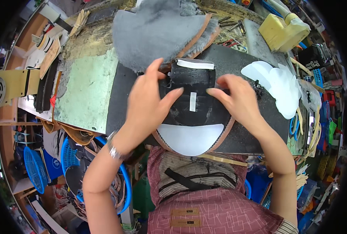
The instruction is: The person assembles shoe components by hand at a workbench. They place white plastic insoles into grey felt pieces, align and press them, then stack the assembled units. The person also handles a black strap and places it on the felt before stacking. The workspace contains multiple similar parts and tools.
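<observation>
While both of your hands press on the black, fleece-backed shoe upper piece (195,103), it lies flat on the dark mat of the table (242,64), squarely between them and just in front of your chest. Its long axis runs near to far: the rounded white stiffener panel (190,137) sits at the near end, by the table's edge, and the narrow white strip (195,64) marks the far end. A small upright white tape tab (192,101) sits at its middle, in the gap between your fingertips.

Your left hand (146,103) comes in from the left, thumb stretched to the far edge and index finger laid toward the tab; its grip is spread flat on the piece, not clamped round it. Your right hand (236,97) comes in from the right, fingers curled down onto the piece's right half; whether that grip pinches an edge or only presses, you cannot tell from this view. Both hands lie about equally near the tab, the left fingertip perhaps a shade nearer.

Just beyond the far end lies a grey fleece-lined leather piece (158,31), touching or overlapping it. A stack of white curved stiffeners (277,84) rests to the right, well apart from your right hand.
</observation>
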`<action>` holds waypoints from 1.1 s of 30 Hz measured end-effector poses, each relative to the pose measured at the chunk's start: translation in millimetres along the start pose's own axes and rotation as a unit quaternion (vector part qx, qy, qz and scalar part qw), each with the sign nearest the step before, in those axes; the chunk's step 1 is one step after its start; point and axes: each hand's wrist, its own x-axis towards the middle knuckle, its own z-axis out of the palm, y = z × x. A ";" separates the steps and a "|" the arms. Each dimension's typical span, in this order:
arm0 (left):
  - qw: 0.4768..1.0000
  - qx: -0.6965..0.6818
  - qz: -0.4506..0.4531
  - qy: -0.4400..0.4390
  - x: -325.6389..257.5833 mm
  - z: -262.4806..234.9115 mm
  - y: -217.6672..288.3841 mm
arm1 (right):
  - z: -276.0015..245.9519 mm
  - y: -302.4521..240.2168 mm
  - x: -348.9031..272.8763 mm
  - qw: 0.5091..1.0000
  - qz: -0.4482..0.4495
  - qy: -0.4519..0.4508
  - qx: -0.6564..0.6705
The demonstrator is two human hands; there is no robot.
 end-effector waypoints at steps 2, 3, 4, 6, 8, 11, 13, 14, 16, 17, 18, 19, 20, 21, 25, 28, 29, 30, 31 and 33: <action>0.988 -0.107 -0.106 -0.036 16.6 9.6 6.1 | 1.8 -4.7 13.5 0.990 0.086 -0.077 0.080; 0.987 -0.138 -0.087 -0.006 15.0 10.7 4.0 | -4.2 -11.4 14.4 0.971 0.141 -0.113 0.156; 0.979 -0.184 -0.085 -0.017 12.9 5.3 13.5 | -9.7 -7.6 8.6 0.963 0.146 -0.121 0.189; 0.972 -0.218 -0.074 -0.033 -4.3 -8.3 36.4 | -21.1 -12.9 -12.1 0.830 0.245 -0.153 0.477; 0.987 -0.138 -0.057 -0.051 -25.6 -16.6 49.0 | -34.8 -26.1 -27.8 0.721 0.252 -0.169 0.623; 0.972 -0.226 0.048 -0.029 -51.2 -18.6 57.2 | -40.5 -38.8 -49.0 0.626 0.226 -0.153 0.731; 0.952 -0.266 0.123 -0.091 -61.9 -28.7 61.5 | -40.2 -40.4 -66.3 0.683 0.233 -0.148 0.676; 0.943 -0.290 0.123 -0.107 -67.9 -29.0 61.8 | -37.9 -39.6 -74.4 0.676 0.216 -0.141 0.690; 0.939 -0.316 0.076 -0.112 -77.2 -23.7 59.4 | -35.1 -39.2 -83.6 0.652 0.223 -0.133 0.712; 0.942 -0.319 0.029 -0.101 -79.9 -17.1 59.3 | -30.6 -35.5 -86.9 0.643 0.229 -0.126 0.720; 0.943 -0.321 -0.018 -0.088 -79.8 -10.1 58.4 | -23.6 -29.2 -89.5 0.634 0.235 -0.119 0.727; 0.942 -0.325 -0.048 -0.067 -77.7 -2.3 55.6 | -19.7 -26.2 -91.4 0.622 0.245 -0.114 0.735; 0.946 -0.313 -0.041 -0.070 -76.6 0.9 52.5 | -20.0 -27.8 -91.4 0.627 0.267 -0.110 0.723; 0.951 -0.300 -0.033 -0.072 -74.7 2.4 51.0 | -18.7 -28.1 -91.6 0.639 0.276 -0.103 0.710; 0.975 -0.068 0.208 -0.045 -27.2 -18.7 40.6 | -10.2 -28.4 -100.5 0.665 0.326 -0.092 0.665; 0.917 0.147 0.341 -0.149 -11.3 19.8 21.5 | -2.5 -25.9 -104.8 0.683 0.343 -0.114 0.634; 0.887 0.212 0.380 -0.155 -10.8 28.7 20.0 | -0.6 -25.0 -108.7 0.689 0.351 -0.114 0.624; 0.851 0.276 0.416 -0.160 -9.7 34.3 18.7 | -2.0 -27.1 -109.5 0.682 0.377 -0.116 0.616; 0.868 0.245 0.386 -0.192 -8.5 37.1 15.6 | -2.6 -26.8 -112.0 0.671 0.374 -0.122 0.629; 0.893 0.182 0.322 -0.256 -0.2 40.1 9.3 | -3.2 -25.5 -117.1 0.648 0.368 -0.134 0.653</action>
